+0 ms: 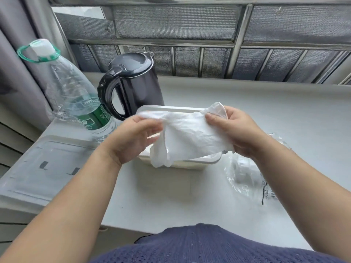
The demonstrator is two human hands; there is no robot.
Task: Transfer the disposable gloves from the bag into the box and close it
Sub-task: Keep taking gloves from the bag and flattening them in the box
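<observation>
Translucent white plastic gloves [187, 135] are hanging stretched between both hands, directly above the open white box [207, 161] at the centre of the counter [190, 196]. The left hand [131, 141] is pinching one end of the bunch at about 10 o'clock from the box's middle, thumb and fingers closed on the film; the right hand [233, 130] is clamped on the other end at about 2 o'clock, thumb pressed over the top. A loose tail of gloves is drooping past the box's near rim at 6 o'clock.

The clear bag [247, 177] is lying crumpled on the counter at 3 o'clock from the box, just beside it; whether more gloves are waiting inside it, I cannot tell. The clear lid [45, 166] is resting flat at 9 o'clock, well apart from the box. A black kettle [133, 88] and a large water bottle [76, 95] are standing at 11 and 10 o'clock.

To do this step well, the person is probably best off folding the bunch narrower than the box opening before lowering it, bringing both hands together and tucking the drooping tail in first. Thin film like this is likely to spring back up and cling to the fingers, so pressing it down flat before letting go should be keeping the rim clear for the lid.
</observation>
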